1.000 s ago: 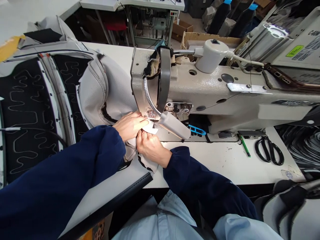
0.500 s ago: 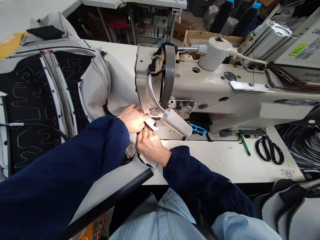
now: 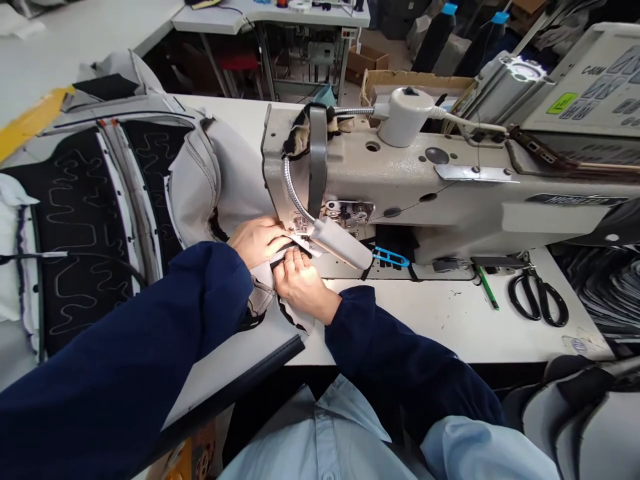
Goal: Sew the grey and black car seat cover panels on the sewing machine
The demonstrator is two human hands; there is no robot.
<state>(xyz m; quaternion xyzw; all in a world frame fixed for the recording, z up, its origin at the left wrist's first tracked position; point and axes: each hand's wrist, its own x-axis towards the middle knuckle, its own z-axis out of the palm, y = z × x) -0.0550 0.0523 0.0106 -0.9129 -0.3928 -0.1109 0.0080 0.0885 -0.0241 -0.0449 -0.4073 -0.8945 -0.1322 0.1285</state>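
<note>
A grey fabric cover (image 3: 240, 180), sewn from panels with black quilted pieces, runs up to the needle area of a sewing machine (image 3: 350, 160). My left hand (image 3: 257, 241) is closed on the fabric just left of the presser foot, its fingertips close to a thin whitish strip (image 3: 305, 245). Below and to the right, my right hand (image 3: 305, 283) has its fingers curled over the edge of the same cover, where a black band shows between the two hands. The machine's lamp (image 3: 343, 243) partly hides the stitching spot, and the needle cannot be made out.
Black-handled scissors (image 3: 537, 297) and a green pen (image 3: 487, 288) lie on the white table (image 3: 425, 320) to the right. A blue plastic piece (image 3: 391, 257) rests under the machine arm. Stacked cut panels (image 3: 595, 420) stand at the lower right. A black strip (image 3: 250, 377) edges the table front.
My view has shifted slightly, so the machine appears further left. Between my hands the fabric edge has opened up, showing the black band. My left hand sits slightly further left and lower.
</note>
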